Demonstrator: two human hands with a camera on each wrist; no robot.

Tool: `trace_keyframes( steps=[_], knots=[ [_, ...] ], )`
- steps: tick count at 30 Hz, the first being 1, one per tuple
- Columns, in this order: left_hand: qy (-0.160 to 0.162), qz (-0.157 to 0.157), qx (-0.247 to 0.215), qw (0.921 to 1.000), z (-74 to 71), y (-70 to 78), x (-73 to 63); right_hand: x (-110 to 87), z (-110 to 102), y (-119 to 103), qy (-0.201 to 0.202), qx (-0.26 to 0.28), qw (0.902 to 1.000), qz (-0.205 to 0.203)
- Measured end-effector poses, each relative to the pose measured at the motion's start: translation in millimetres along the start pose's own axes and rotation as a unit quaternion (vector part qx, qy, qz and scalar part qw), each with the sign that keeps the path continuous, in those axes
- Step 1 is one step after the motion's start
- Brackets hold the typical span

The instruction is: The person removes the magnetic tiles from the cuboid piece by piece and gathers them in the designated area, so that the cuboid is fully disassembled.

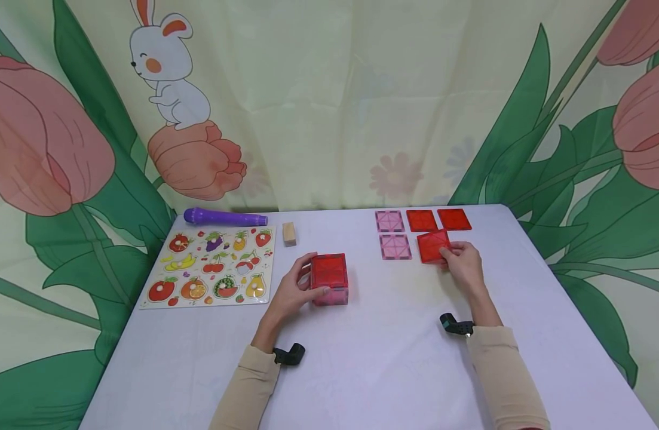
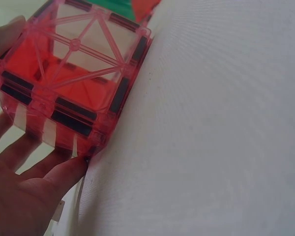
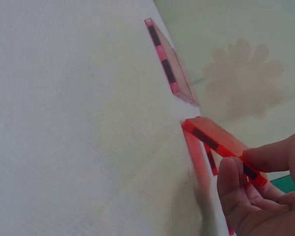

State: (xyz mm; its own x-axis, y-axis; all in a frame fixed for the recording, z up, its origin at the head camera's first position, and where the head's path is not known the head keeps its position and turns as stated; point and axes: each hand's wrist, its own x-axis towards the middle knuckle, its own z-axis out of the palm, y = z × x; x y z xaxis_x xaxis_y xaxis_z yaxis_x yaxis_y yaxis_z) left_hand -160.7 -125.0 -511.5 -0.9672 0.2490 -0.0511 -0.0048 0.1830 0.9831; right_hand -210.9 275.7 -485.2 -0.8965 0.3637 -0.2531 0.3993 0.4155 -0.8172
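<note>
If I swing the tilted red tile [image 1: 432,245] carelessly, it could knock the pink tile [image 1: 395,246] left of my right fingertips; squeezing hard could buckle the red-topped box [image 1: 330,273]. My right hand [image 1: 465,267] pinches that tile between thumb and fingers; my left hand [image 1: 290,297] clasps the box, thumb nearest me.

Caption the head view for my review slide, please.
The left hand holds a red-and-pink box while the right hand pinches a tilted red tile near two pink tiles.
</note>
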Motion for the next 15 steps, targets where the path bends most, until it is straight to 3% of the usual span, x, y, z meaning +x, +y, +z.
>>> trace_keyframes(
  steps=[9,15],
  knots=[
    [-0.004,-0.004,-0.002,1.0,0.5,28.4,-13.6,5.3,2,2,-0.001,0.021,0.9997,0.013],
    [-0.006,-0.003,0.0,1.0,0.2,31.1,-15.6,9.0,6,5,0.005,-0.01,0.9997,0.023]
  ],
)
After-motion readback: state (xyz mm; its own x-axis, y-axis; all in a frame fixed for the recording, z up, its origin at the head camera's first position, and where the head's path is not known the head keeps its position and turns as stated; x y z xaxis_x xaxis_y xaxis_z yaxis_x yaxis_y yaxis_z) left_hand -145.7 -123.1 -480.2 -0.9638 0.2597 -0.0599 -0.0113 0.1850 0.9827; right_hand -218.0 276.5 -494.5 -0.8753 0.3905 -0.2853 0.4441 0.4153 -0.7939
